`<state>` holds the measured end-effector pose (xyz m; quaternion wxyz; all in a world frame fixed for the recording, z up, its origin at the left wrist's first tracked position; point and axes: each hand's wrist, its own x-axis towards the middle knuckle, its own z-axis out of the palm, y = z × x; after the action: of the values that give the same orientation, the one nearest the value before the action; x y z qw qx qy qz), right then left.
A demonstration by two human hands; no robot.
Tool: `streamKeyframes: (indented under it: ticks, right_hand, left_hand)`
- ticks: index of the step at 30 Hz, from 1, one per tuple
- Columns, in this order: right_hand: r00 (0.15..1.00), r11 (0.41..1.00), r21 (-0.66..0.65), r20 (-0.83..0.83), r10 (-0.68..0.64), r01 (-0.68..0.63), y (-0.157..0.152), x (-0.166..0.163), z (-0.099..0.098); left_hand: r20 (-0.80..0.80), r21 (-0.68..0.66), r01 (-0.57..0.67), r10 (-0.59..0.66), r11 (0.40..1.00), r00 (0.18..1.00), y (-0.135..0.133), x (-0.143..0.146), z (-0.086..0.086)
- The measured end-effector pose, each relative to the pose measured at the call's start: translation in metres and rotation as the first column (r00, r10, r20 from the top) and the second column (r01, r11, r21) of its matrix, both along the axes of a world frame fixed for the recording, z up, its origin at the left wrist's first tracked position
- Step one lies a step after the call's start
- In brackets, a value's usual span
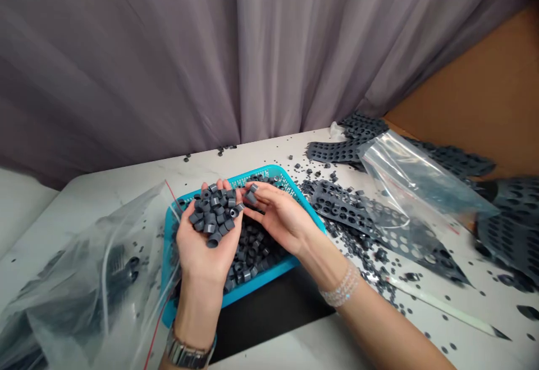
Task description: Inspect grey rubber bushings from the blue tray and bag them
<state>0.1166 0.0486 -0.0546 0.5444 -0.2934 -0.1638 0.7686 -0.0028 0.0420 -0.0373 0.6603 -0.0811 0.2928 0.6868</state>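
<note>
My left hand (209, 257) is palm up above a turquoise plastic basket (269, 278), cupped under a heap of small dark grey hollow cylinders (217, 208). My right hand (281, 215) is just to the right of the heap, over the basket. Between its thumb and fingers is a grey hollow cylinder (251, 192); whether more than one is pinched there I cannot tell. Many more of the same hollow cylinders (252, 252) fill the basket below both hands. The basket's far left corner is partly hidden behind my left hand and a clear bag.
A clear zip bag (84, 286) with dark parts lies left of the basket. To the right are perforated dark rubber sheets (345, 213), another clear zip bag (421, 179), scattered small discs and a pale green pencil (446, 305). A grey curtain (261, 50) hangs behind the table.
</note>
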Motion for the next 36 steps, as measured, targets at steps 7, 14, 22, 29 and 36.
streamKeyframes:
  ticks: [7,14,22,29,36]
  right_hand:
    - [0.985,0.989,-0.145,-0.163,-0.066,0.042,0.005,0.004,0.003]
    - [0.981,0.995,-0.087,-0.181,-0.070,0.055,0.009,0.019,0.011]
    - [0.996,0.995,-0.043,0.024,-0.085,0.086,0.003,0.014,0.011]
    - [0.989,0.982,-0.177,-0.117,-0.092,0.071,0.004,0.019,0.017]
    - [0.990,0.991,-0.125,-0.143,0.019,-0.037,0.002,0.017,0.020]
  left_hand:
    - [0.044,-0.055,0.015,-0.012,0.998,0.999,-0.003,0.006,0.002]
    - [0.149,-0.094,-0.011,0.025,0.995,0.989,-0.004,0.007,0.010]
    - [0.160,-0.082,-0.007,0.020,0.997,0.987,-0.006,0.006,0.011]
    - [0.154,-0.041,0.004,0.002,0.999,0.988,-0.007,0.003,0.015]
    - [0.148,-0.044,-0.008,0.014,0.999,0.989,-0.007,-0.001,0.016]
